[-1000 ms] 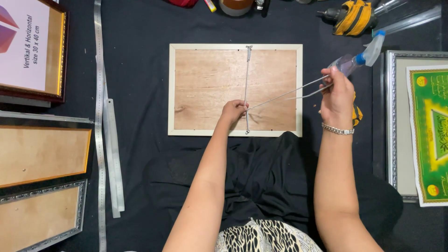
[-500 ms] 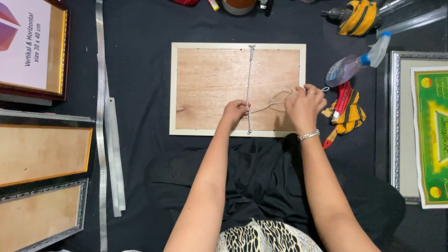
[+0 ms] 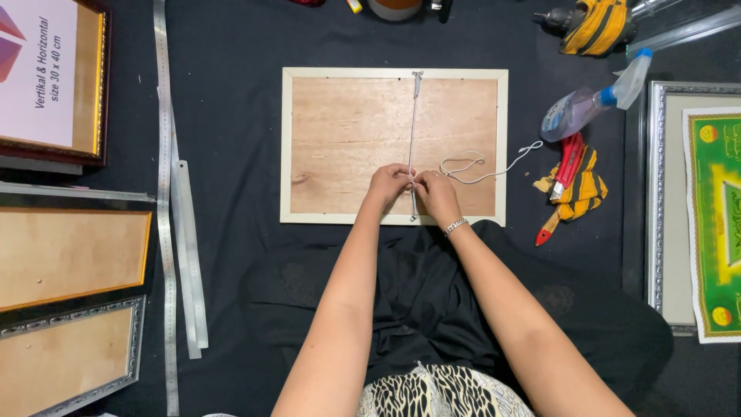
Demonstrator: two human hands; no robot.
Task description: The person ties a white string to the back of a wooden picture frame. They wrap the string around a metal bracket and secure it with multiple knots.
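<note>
While both hands meet at the near middle of the face-down picture frame [image 3: 347, 147], the left hand [image 3: 388, 185] and right hand [image 3: 434, 193] pinch the white string [image 3: 472, 166] against the taut cord [image 3: 413, 131], likely tying a knot; tightening it looks like the next need. Loose string trails right. Far left, a white sign in a dark frame [image 3: 46, 77]; right, a spray bottle [image 3: 590, 104], and a green certificate [image 3: 714, 224] in a silver frame.

White-pink printed sign [image 3: 38, 73] in dark frame, top-left; green-yellow print [image 3: 714, 224], right edge.
</note>
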